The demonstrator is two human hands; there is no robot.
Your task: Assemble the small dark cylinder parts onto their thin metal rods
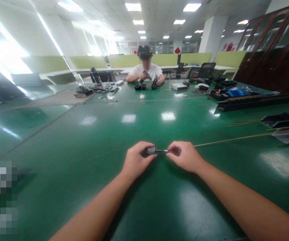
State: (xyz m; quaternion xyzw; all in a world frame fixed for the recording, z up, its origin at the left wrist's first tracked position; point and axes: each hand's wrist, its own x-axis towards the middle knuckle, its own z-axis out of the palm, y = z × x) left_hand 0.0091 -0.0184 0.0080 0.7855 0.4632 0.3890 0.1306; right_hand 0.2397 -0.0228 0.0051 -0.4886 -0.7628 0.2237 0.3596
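My left hand (138, 159) pinches a small grey block-like part (151, 150) between thumb and fingers, low over the green table (96, 134). A thin dark shaft with a lighter section (162, 151) runs from that part to the right. At its far end my right hand (183, 155) is closed, thumb and fingertips on the thin end of the shaft. A long, thin brass-coloured rod (232, 138) extends to the right from behind my right hand.
Across the table a person (145, 72) holds a dark tool. Dark channel profiles (257, 102) and thin rods lie at the right. Tools and parts (104, 87) lie at the back left; a white box (178, 86) stands at the back. A pixelated area covers the lower left.
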